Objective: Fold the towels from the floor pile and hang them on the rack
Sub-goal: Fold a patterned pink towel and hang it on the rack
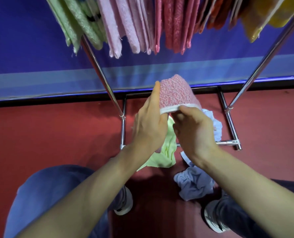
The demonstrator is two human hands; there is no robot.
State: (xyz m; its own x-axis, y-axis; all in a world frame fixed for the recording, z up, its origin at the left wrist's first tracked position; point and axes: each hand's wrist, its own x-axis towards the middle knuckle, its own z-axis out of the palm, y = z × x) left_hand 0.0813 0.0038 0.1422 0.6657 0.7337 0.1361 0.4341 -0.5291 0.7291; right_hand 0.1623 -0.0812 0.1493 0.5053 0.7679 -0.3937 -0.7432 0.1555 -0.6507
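Note:
A pink towel (175,93) with a white hem is held up in front of me, folded over. My left hand (149,124) holds its left edge, the index finger lying straight up along the side. My right hand (192,129) pinches the white hem at the lower right. Under the hands, loose towels lie on the red floor: a light green towel (167,152) and crumpled pale blue towels (194,184). Overhead, the metal rack (101,73) carries several hung towels, green at the left, pink (125,26) and red in the middle, orange and yellow at the right.
The rack's two slanted chrome legs come down to a floor frame (228,142) around the pile. A blue wall (31,57) with a black skirting stands behind. My knees in blue trousers and my grey shoes (125,201) are at the bottom of the view.

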